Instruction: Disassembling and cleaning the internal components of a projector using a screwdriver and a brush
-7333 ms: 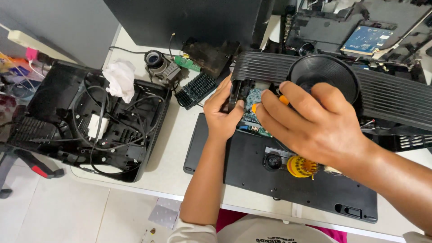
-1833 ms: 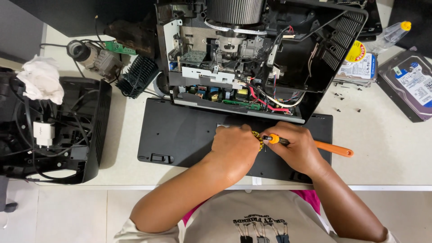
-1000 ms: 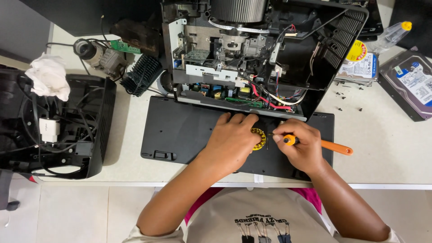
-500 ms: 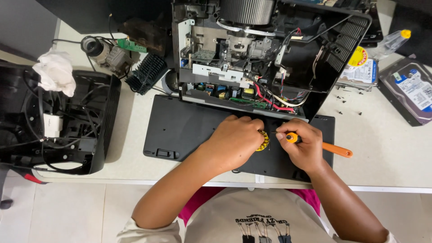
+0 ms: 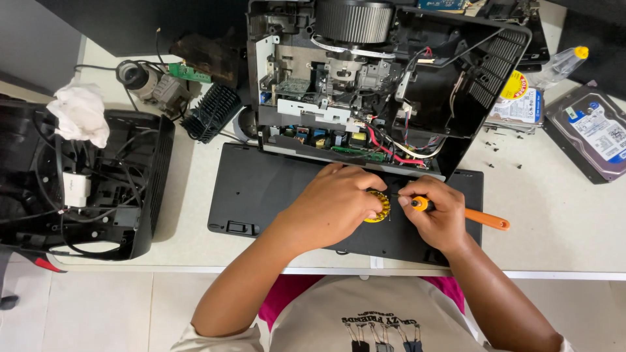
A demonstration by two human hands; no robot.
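Resting on the flat black panel (image 5: 274, 195) near the front edge of the white surface (image 5: 554, 228), a small yellow toothed wheel (image 5: 380, 206) sits half hidden under the left hand (image 5: 332, 205), whose fingers curl closed over it and pin it down. It looks light, stiff and probably brittle at the teeth, best held by its rim. The right hand (image 5: 440, 218) has its fingers wrapped around an orange-handled screwdriver (image 5: 466, 215), tip pointing at the wheel. Just behind stands an opened projector chassis (image 5: 365, 91) with exposed wiring, leaving little room that way; loose screws (image 5: 497, 156) and a hard drive (image 5: 590, 130) lie to the right, another black housing (image 5: 91, 189) well apart on the left.
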